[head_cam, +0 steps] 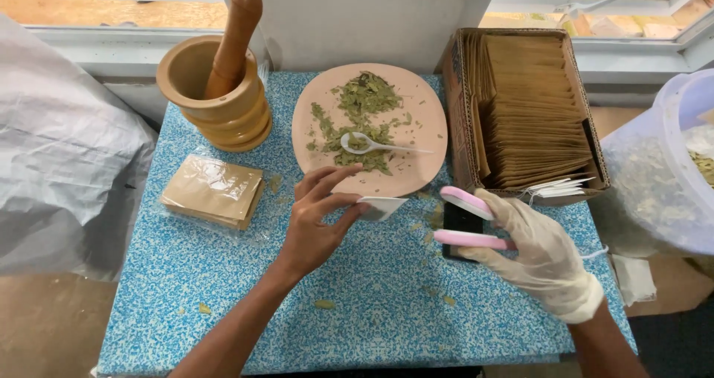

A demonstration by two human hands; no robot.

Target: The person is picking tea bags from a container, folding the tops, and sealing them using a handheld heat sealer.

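Pink-handled sealer (465,218) sits clamped in the gloved right hand (539,255); beside it, the bare left hand (316,222) pinches a small white paper sachet (381,208), probably light, flimsy, best held by its edge.

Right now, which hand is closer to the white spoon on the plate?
Left. The left hand is just below the white spoon, its fingers near the plate edge. The gloved right hand is farther, to the spoon's lower right, holding a pink device.
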